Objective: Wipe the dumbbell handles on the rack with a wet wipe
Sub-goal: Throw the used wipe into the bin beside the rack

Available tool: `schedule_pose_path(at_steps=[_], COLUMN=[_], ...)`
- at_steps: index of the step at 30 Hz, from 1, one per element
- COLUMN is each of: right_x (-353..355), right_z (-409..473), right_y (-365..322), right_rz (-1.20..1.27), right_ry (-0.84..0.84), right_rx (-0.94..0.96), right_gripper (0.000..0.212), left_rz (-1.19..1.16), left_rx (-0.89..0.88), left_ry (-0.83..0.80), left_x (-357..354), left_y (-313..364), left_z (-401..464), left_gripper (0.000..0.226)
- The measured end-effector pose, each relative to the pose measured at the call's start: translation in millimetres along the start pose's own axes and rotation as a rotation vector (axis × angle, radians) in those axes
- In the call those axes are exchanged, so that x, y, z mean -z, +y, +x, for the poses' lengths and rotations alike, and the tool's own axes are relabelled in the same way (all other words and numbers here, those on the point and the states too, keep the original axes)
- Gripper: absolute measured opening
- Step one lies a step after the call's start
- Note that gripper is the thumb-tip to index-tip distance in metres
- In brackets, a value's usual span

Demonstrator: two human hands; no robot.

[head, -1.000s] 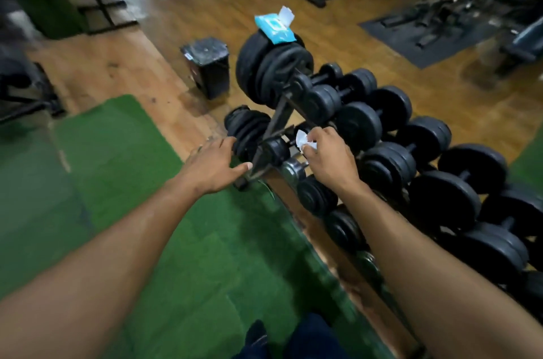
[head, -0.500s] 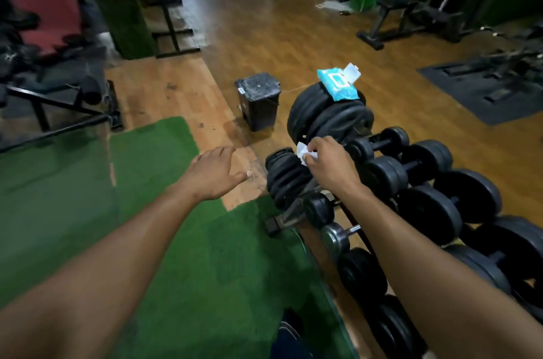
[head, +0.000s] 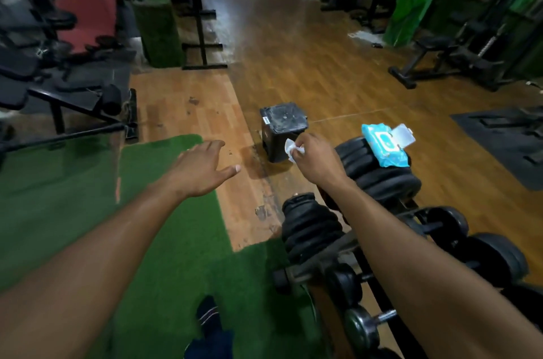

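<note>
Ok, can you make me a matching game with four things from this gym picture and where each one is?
Things:
1. wet wipe
2. wipes pack
3. bin
4. left hand

Places or states:
A. standing on the wooden floor
B. open, holding nothing, over the edge of the green mat
C. pinched in the right hand
D. lying on top of the big black dumbbell, lid flipped open

Pairs: 1-C, 2-D, 3-A, 4-B
</note>
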State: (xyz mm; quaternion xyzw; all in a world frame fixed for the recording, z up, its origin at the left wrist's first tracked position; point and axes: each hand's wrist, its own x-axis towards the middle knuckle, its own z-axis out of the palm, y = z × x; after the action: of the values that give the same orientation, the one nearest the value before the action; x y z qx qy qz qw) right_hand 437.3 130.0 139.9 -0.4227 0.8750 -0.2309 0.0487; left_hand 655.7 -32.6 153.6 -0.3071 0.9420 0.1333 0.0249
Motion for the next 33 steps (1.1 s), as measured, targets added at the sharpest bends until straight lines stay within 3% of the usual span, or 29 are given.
schedule_pose_path(at_steps=[15, 24, 33], right_x=[-26.2, -40.5, -56.4], right_z=[246.3, 361.1, 507.4], right_y=[-65.1, -32.4, 5.6], right_rz=[-0.022, -0.036, 0.04], right_ry=[0.147, 0.194, 0.191], right_rx=[-0.106, -0.178, -0.231], right_gripper=[0.017, 0.017, 0.011], left_rz=[0.017, 0.028, 0.063], left_rx=[-0.145, -0.247, -0.239], left_ry=[0.01, -0.001, -0.031], left_x=[86.9, 104.2, 122.8], left_y=[-112.8, -123.4, -129.2], left_z=[233.9, 375.0, 536.5], left_gripper=[0.086, 0.086, 0.088])
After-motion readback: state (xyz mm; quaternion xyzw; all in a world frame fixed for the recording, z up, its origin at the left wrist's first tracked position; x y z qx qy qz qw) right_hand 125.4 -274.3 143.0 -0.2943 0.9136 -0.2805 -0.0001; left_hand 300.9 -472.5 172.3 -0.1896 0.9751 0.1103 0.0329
